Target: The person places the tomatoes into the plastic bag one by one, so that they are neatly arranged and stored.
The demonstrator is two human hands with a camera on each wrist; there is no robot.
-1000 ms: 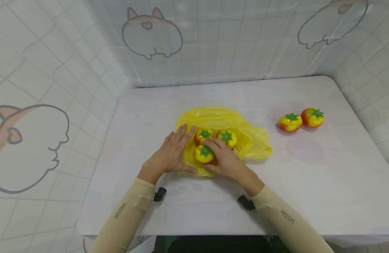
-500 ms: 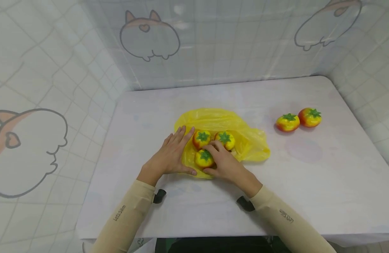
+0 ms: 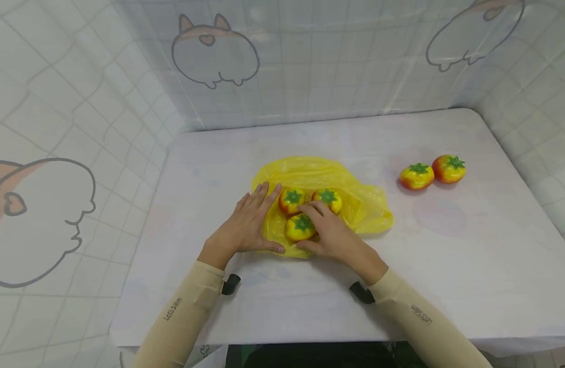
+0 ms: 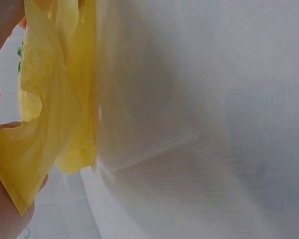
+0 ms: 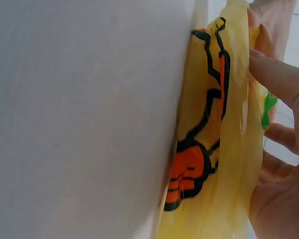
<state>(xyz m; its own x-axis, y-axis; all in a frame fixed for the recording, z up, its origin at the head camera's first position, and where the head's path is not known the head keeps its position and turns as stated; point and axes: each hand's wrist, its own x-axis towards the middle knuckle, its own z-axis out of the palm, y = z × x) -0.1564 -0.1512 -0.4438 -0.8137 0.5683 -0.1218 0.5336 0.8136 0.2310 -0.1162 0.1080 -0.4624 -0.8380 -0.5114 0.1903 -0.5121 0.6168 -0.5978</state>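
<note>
In the head view, three yellow-red tomatoes with green star-shaped leaf tops sit together on a yellow plastic bag [image 3: 301,171]. My right hand [image 3: 333,232] curls its fingers and thumb round the front tomato [image 3: 301,227]. Just behind lie the rear left tomato [image 3: 291,201] and the rear right tomato [image 3: 327,199], the latter partly covered by my fingers. My left hand [image 3: 245,222] rests on the bag's left side, fingers straight and spread, thumb pointing right. The left wrist view shows a bag flap [image 4: 45,119] lying over part of that hand. Black and orange print [image 5: 189,172] marks the bag near my right thumb.
Two more tomatoes lie side by side at the right, one nearer [image 3: 417,177] and one farther [image 3: 449,169]. The table [image 3: 485,266] has a white cloth. Tile-patterned curtains [image 3: 310,66] with cartoon animals stand behind and at the sides.
The front tomato has shifted slightly to the right with my right hand still round it. My left hand has stayed on the bag, and the two tomatoes at the right lie as before.
</note>
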